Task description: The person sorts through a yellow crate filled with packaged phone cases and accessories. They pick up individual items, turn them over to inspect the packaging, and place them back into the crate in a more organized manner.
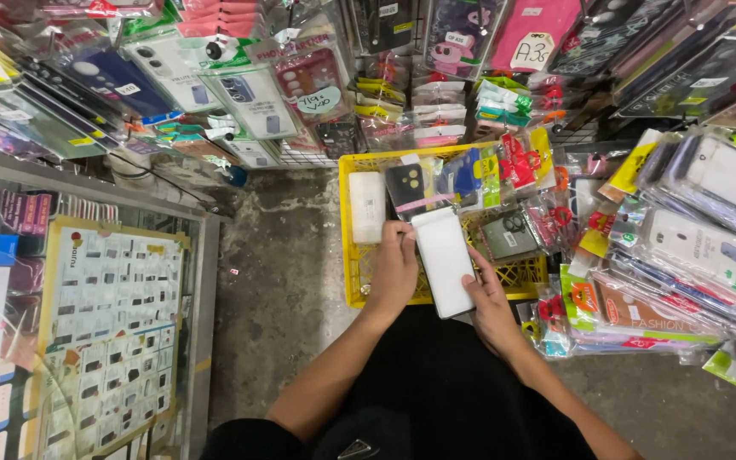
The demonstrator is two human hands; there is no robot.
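I hold a flat white rectangular packet (442, 260) over the near edge of a yellow plastic crate (353, 281). My left hand (394, 271) grips the packet's upper left corner and side. My right hand (492, 305) holds its lower right edge. The crate holds several packaged phone cases: a white one (366, 206) upright at the left, a dark one (408, 189) beside it, blue and red ones (504, 166) behind. My black-clothed lap lies below the hands.
A glass display counter (112, 324) with sheets of small printed pictures stands at the left. Piles of bagged phone cases (692, 247) crowd the right, and more hang on the rack (300, 85) ahead. Bare concrete floor (283, 281) runs between counter and crate.
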